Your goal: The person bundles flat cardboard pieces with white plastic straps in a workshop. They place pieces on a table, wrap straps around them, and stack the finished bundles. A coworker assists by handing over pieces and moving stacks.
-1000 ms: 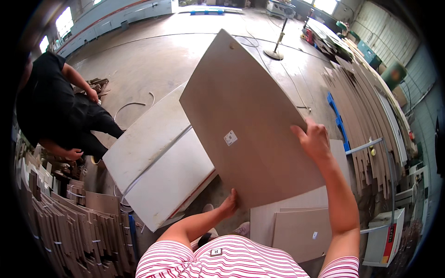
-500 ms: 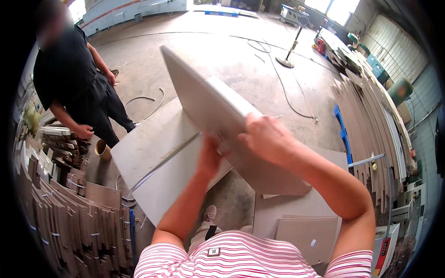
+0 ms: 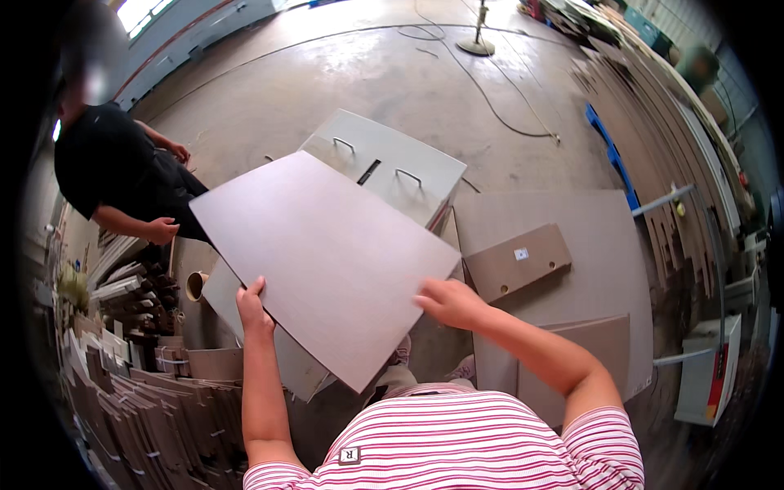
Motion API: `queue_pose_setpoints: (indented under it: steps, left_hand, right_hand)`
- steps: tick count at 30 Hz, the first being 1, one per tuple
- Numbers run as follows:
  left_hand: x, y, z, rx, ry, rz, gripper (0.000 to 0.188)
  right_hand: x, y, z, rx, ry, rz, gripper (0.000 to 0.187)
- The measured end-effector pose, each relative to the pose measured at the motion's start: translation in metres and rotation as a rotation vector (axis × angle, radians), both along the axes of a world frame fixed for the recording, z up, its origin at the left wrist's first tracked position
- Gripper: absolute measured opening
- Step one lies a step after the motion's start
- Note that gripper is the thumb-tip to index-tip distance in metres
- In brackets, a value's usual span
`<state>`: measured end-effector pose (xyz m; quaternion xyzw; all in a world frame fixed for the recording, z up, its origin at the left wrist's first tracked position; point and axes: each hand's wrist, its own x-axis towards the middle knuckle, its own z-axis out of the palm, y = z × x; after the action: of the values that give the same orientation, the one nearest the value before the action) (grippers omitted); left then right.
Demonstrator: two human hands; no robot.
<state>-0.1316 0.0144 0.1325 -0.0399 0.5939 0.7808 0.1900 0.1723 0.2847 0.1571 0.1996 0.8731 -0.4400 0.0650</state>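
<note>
Board (image 3: 327,253) — stiff, prob. heavy-ish, hold opp. edges; L hand (image 3: 256,309) clamped on at 8 o'clock, R hand (image 3: 451,304) at 4 — grip unclear.

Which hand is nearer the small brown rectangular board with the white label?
Right. The right hand is just left of the board; the left hand is farther left, across the large pale rectangular panel.

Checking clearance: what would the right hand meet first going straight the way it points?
Likely the large pale panel: the right hand overlaps its right edge in view; touching or just above, I can't tell.
</note>
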Motion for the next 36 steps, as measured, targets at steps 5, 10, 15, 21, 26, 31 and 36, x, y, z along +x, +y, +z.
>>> queue_pose_setpoints:
  steps: [5,10,15,21,26,31,36]
  left_hand:
    - [-0.059,-0.013,-0.110,-0.062,-0.440,-0.147,0.017]
    - [-0.030,0.086,-0.077,-0.642,0.521,-0.053,0.047]
    - [0.168,0.265,-0.115,-0.378,0.809,-1.056,0.034]
    - [0.412,0.331,-0.300,-0.681,0.159,-2.038,0.047]
    - [0.546,0.349,-0.408,-0.956,-0.064,-1.967,0.061]
    - [0.573,0.359,-0.471,-0.949,-0.153,-1.826,0.040]
    - [0.588,0.340,-0.435,-0.942,0.081,-1.754,0.043]
  right_hand:
    - [0.243,0.012,-0.146,0.147,-0.610,-0.476,0.036]
    - [0.456,-0.086,-0.241,-0.076,-0.835,-1.201,0.036]
    - [0.563,-0.201,-0.319,-0.373,-0.856,-1.719,0.043]
    - [0.579,-0.248,-0.403,-0.514,-0.798,-2.042,0.076]
    - [0.602,-0.218,-0.421,-0.716,-0.365,-2.314,0.098]
    - [0.626,-0.196,-0.410,-0.963,-0.051,-2.436,0.097]
    - [0.641,-0.220,-0.410,-0.770,-0.092,-2.561,0.087]
